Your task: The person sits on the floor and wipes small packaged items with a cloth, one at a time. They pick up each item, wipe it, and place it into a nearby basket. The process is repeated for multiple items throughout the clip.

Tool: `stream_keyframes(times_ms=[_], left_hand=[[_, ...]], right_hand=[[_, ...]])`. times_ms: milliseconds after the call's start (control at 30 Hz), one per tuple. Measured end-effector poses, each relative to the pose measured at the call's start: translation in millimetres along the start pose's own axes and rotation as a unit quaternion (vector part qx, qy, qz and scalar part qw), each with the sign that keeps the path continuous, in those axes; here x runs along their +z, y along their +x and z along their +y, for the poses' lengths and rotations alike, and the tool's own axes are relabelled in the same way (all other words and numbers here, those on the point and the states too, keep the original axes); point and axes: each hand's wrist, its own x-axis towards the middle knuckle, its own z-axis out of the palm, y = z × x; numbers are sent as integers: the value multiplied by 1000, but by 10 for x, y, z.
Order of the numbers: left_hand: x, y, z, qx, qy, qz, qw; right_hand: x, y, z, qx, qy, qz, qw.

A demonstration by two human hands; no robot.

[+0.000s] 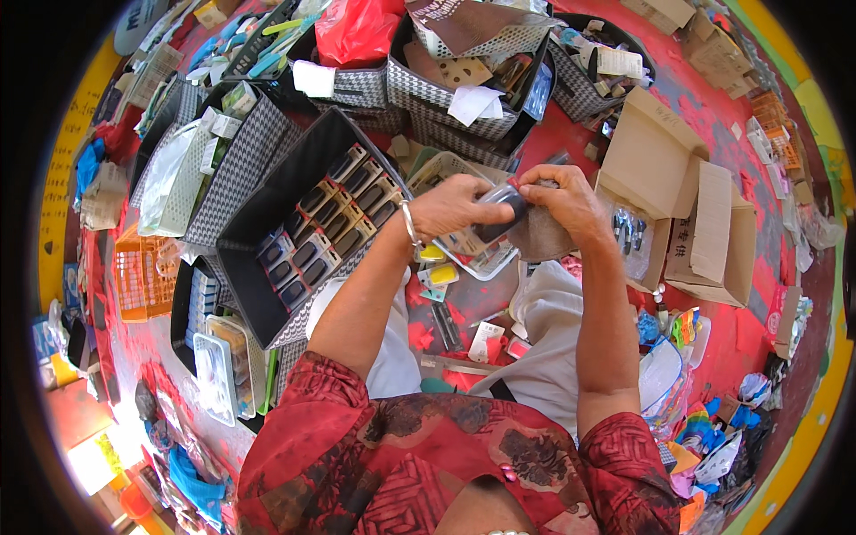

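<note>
My left hand [450, 214], with a bracelet at the wrist, is closed on a clear pack with a dark rounded item [496, 223] inside. My right hand [569, 203] is closed, its fingertips pinched at the upper right end of that pack. A brownish-grey cloth-like piece [540, 235] hangs just below my right fingers; whether they grip it or the pack is hard to see. Under both hands sits a pale plastic basket [499, 265], partly covered. Left of them a tilted black box [242, 234] with a houndstooth outside holds rows of similar dark packaged items.
An open cardboard carton [649, 153] stands to the right with small packaged goods. More houndstooth bins [357, 87], one with a red plastic bag [357, 34], line the far side. An orange basket [143, 283] is at the left. Loose packets and a knife-like strip lie between my legs.
</note>
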Motion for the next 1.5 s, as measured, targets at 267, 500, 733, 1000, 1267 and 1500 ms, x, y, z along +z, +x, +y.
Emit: stream_keyframes(times_ms=[267,500,733,1000,1267,1500], left_hand=[[36,26,-115,118,-422,153,886],[201,229,-376,134,-607,188,760],[27,108,-312,116,-532,200,814],[299,135,-294,130,-411,146,890],[-66,125,-288,148,-519,203,817],[104,196,-324,166,-488,214,830]], right_hand=[[-37,84,130,101,358,193,908],[568,22,92,60,275,209,937],[111,-20,-56,-10,117,240,964],[332,102,-304,-256,-114,117,953],[147,-124,-45,-117,-300,50,946],[186,-18,-353,-283,-99,247,921]])
